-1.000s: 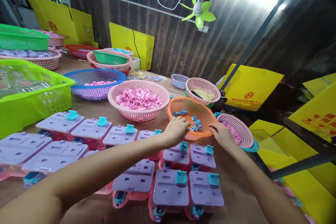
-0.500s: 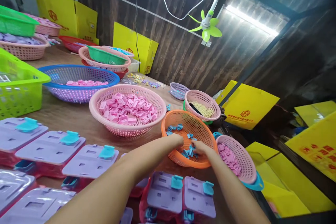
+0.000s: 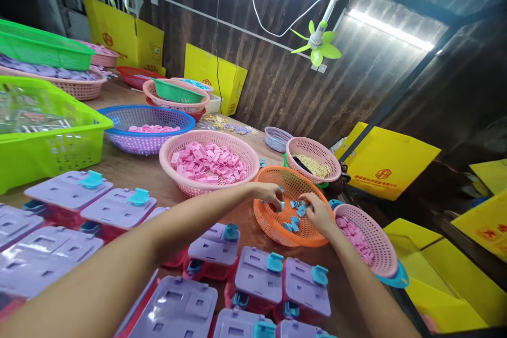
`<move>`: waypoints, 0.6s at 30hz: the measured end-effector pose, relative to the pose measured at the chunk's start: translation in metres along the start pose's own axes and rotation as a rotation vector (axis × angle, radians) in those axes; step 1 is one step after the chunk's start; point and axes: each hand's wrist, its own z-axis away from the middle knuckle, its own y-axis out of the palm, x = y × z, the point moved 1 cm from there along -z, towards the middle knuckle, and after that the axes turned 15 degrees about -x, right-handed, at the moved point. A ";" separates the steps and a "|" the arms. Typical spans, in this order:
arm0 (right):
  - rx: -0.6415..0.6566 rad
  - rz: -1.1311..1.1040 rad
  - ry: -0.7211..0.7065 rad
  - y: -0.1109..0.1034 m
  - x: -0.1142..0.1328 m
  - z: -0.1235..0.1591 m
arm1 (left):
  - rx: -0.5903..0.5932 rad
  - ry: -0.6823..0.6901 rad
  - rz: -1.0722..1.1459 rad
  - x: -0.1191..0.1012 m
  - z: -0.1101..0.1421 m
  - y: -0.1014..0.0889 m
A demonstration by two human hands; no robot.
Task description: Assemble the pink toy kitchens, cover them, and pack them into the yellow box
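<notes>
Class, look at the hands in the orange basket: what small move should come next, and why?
Probably the right hand should pinch one blue piece between thumb and finger: its fingertips are already at the small pieces inside the orange basket. The left hand's fingertips are also by a blue piece, though whether it is gripped is unclear.

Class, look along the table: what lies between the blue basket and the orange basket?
Between the blue basket and the orange basket stands a round light-pink basket holding pink pieces, as the head view shows.
</notes>
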 end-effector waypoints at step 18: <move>0.139 -0.502 -0.018 0.028 0.239 0.138 | -0.108 -0.551 0.879 0.013 0.271 -0.102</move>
